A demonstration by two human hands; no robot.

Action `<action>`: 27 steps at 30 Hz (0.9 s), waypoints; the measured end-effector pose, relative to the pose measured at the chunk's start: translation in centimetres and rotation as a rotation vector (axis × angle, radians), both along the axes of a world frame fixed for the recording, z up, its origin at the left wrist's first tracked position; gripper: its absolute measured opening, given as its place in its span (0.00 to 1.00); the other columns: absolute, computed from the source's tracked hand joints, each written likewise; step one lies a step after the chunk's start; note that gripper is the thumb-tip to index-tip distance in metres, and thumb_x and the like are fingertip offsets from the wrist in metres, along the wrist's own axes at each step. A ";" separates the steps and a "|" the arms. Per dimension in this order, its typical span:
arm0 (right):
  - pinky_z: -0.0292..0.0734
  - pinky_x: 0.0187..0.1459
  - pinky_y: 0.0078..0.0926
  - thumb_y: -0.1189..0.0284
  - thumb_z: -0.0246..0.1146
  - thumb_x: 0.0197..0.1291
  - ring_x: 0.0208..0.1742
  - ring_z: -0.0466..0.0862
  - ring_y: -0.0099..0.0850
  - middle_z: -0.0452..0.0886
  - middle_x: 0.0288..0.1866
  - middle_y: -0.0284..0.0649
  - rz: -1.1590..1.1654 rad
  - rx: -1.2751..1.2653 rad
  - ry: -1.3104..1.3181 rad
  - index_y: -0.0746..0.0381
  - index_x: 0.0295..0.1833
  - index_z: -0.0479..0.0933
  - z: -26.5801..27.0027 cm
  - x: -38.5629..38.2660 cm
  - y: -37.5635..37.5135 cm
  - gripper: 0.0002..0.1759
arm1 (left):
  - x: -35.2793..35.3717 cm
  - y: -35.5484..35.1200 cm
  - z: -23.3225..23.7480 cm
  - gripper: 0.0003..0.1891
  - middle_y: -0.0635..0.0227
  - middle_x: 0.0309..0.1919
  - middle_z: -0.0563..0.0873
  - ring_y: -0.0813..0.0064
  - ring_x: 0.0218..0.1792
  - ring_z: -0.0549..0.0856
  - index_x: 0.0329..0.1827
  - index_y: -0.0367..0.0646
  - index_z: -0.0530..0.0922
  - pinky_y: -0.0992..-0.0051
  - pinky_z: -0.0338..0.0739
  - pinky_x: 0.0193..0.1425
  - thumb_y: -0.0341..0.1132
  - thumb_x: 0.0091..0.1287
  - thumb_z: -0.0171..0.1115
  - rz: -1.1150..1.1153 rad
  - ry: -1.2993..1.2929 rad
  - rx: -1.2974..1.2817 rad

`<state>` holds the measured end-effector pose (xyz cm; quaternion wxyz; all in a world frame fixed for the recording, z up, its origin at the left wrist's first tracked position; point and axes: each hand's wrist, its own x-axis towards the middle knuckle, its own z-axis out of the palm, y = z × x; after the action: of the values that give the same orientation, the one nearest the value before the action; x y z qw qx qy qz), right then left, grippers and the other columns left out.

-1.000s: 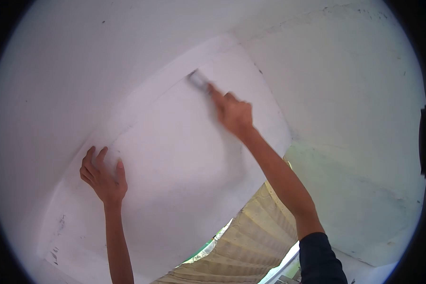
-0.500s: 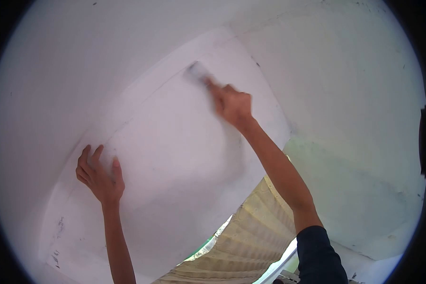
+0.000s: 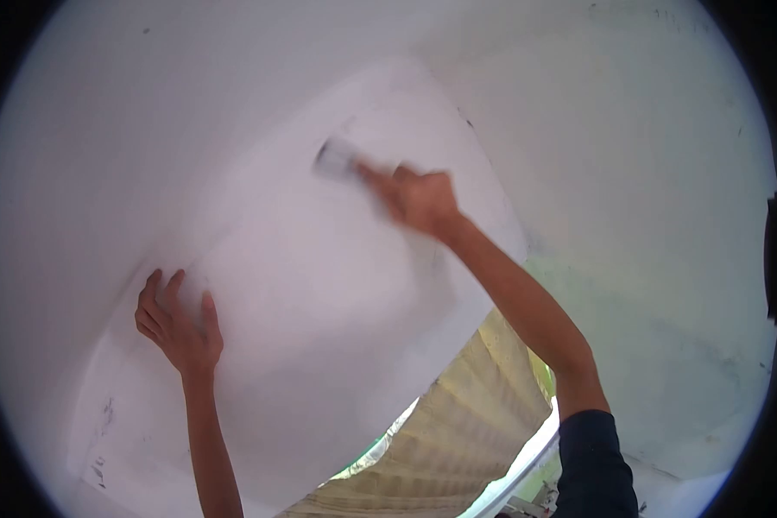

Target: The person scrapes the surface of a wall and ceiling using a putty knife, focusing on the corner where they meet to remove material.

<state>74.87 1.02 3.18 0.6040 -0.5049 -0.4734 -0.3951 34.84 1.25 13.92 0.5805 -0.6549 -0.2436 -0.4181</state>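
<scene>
My right hand (image 3: 419, 200) is closed around the handle of a putty knife (image 3: 335, 159), smeared by motion. Its broad, greyish blade lies against or just over the white wall section (image 3: 328, 268), near the upper part; contact is hard to make out. Lower on the left, my left hand (image 3: 180, 328) has its fingers spread and its fingertips at the same wall, with nothing in it. A faint dark line runs along the upper edge of this section, between the two hands.
Below the wall section hangs a beige pleated curtain (image 3: 440, 432) in a bright window opening. A pale greenish side wall (image 3: 647, 242) meets it at the right corner. Dark scuff marks (image 3: 102, 440) show at lower left.
My right hand has swept the putty knife left and slightly down across the wall. The left hand stays in nearly the same place, and the view has shifted a little.
</scene>
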 end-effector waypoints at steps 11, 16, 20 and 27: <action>0.77 0.26 0.36 0.65 0.61 0.69 0.22 0.82 0.38 0.80 0.22 0.38 -0.001 0.010 0.184 0.39 0.66 0.82 0.9 2.8 -0.5 0.22 | 0.3 0.2 0.2 0.25 0.57 0.71 0.71 0.53 0.71 0.65 0.66 0.46 0.75 0.51 0.53 0.75 0.52 0.75 0.55 -0.011 -0.021 -0.036; 0.77 0.27 0.36 0.64 0.62 0.69 0.25 0.84 0.38 0.84 0.26 0.38 0.073 -0.040 0.024 0.38 0.66 0.82 0.3 -0.9 -1.2 0.21 | 0.5 -0.2 -0.1 0.24 0.57 0.71 0.71 0.53 0.71 0.65 0.66 0.46 0.75 0.51 0.53 0.75 0.51 0.74 0.56 0.028 -0.038 -0.035; 0.80 0.28 0.39 0.62 0.60 0.70 0.27 0.86 0.39 0.86 0.28 0.37 0.095 -0.024 0.299 0.35 0.65 0.82 1.1 4.0 -0.4 0.20 | 0.5 -0.2 0.1 0.23 0.57 0.71 0.71 0.53 0.71 0.65 0.66 0.46 0.75 0.51 0.53 0.75 0.49 0.74 0.57 -0.013 -0.015 -0.025; 0.79 0.29 0.34 0.63 0.62 0.68 0.24 0.83 0.35 0.83 0.24 0.35 -0.146 -0.100 -0.154 0.35 0.67 0.81 -0.1 1.5 -0.9 0.23 | 0.5 -0.4 0.0 0.23 0.56 0.70 0.71 0.53 0.67 0.66 0.65 0.46 0.75 0.52 0.56 0.72 0.46 0.72 0.59 0.002 -0.005 0.003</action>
<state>76.33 0.09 3.04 0.5094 -0.5357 -0.4998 -0.4514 35.31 0.88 13.94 0.5812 -0.6529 -0.2453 -0.4193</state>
